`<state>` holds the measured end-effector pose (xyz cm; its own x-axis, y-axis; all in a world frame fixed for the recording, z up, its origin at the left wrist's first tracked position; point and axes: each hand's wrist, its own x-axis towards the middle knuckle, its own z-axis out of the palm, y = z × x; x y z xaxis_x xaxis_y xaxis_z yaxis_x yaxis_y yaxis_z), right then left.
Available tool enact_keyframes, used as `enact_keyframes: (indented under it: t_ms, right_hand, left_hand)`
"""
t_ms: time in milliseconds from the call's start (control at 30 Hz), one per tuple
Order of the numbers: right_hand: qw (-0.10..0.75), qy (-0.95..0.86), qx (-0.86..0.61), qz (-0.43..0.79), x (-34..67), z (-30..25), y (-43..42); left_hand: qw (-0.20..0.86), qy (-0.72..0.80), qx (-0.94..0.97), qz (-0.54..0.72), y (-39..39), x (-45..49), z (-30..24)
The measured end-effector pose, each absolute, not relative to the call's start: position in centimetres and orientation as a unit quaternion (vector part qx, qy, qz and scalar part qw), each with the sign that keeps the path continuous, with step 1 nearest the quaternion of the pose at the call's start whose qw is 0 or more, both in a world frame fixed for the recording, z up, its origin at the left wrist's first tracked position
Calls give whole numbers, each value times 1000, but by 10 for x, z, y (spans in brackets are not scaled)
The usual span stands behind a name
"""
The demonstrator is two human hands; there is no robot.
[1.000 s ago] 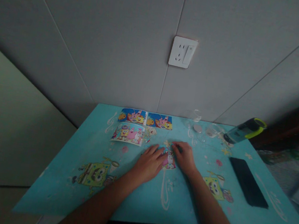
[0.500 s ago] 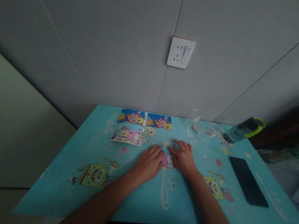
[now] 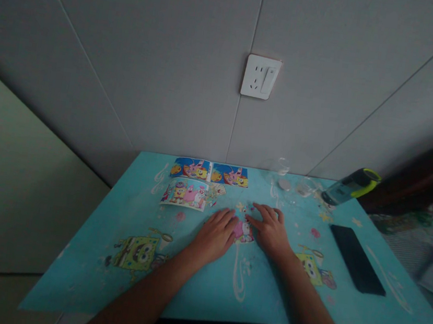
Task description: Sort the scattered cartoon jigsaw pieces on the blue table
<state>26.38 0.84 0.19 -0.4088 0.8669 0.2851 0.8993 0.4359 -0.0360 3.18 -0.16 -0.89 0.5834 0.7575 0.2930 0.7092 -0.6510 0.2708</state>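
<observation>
My left hand [image 3: 215, 234] and my right hand [image 3: 270, 229] lie flat on a light blue cartoon-printed table [image 3: 194, 280], fingers stretched out. Between them sits a small cluster of pink cartoon puzzle pieces [image 3: 243, 231], touched by the fingertips of both hands. An assembled block of cartoon puzzle pictures [image 3: 198, 182] lies farther back, left of centre, with a small loose piece [image 3: 219, 189] at its right edge.
A black phone [image 3: 357, 258] lies at the right. A grey and green bottle [image 3: 350, 186] lies on its side at the back right, near clear glassware [image 3: 284, 171]. A wall socket [image 3: 261, 76] is above. Dark clutter stands beyond the right edge.
My right hand has shifted slightly, its fingers spreading flatter over the pink pieces. The left hand stays almost still. The view has drifted a little.
</observation>
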Motion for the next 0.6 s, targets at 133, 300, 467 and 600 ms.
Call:
enact_keyframes:
  t_ms: [133,300,467,600]
  right_hand:
    - [124,-833,-535,-68,258,3,6]
    - [120,-823,-551,-77,254,2,0]
    - [124,-813,-563,-78,253,1,-4]
    - [120,-815,-562,-82,253,3,-4]
  left_hand:
    - [57,415,888,193,-2,32,-9]
    - [51,411,890,189,-3,32,-8]
    - [48,388,901,190,-4,36,-11]
    - [55,349,920,167,-5,40,-15]
